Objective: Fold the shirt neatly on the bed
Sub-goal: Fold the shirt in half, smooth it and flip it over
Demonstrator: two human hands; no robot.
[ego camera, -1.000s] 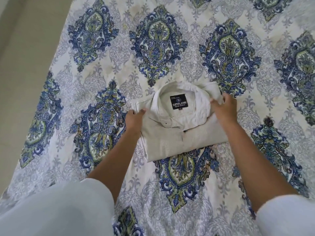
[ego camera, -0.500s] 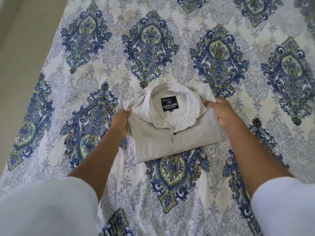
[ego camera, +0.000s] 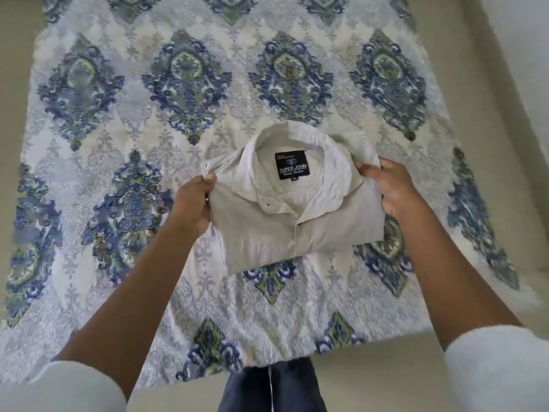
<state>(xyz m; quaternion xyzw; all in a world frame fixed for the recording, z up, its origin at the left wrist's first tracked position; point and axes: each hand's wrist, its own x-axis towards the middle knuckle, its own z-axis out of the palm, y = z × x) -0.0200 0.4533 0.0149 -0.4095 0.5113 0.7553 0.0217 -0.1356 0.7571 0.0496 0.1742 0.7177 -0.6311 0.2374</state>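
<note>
A beige collared shirt [ego camera: 267,227], folded into a compact rectangle with its black label facing up, is held above the bed [ego camera: 118,144]. My left hand [ego camera: 193,203] grips the shirt's left edge, thumb on top and fingers underneath. My right hand [ego camera: 392,191] grips the right edge the same way, near the collar. The shirt's near edge hangs slightly over the patterned bedspread.
The bed is covered by a white spread with blue and green medallions. Beige floor [ego camera: 386,367] surrounds it on the left, right and near side. My dark blue trouser legs [ego camera: 273,388] stand at the bed's near edge.
Both hands took hold of the folded shirt's sides and lifted it off the bed toward me. The view pulled back, showing the whole bed and floor.
</note>
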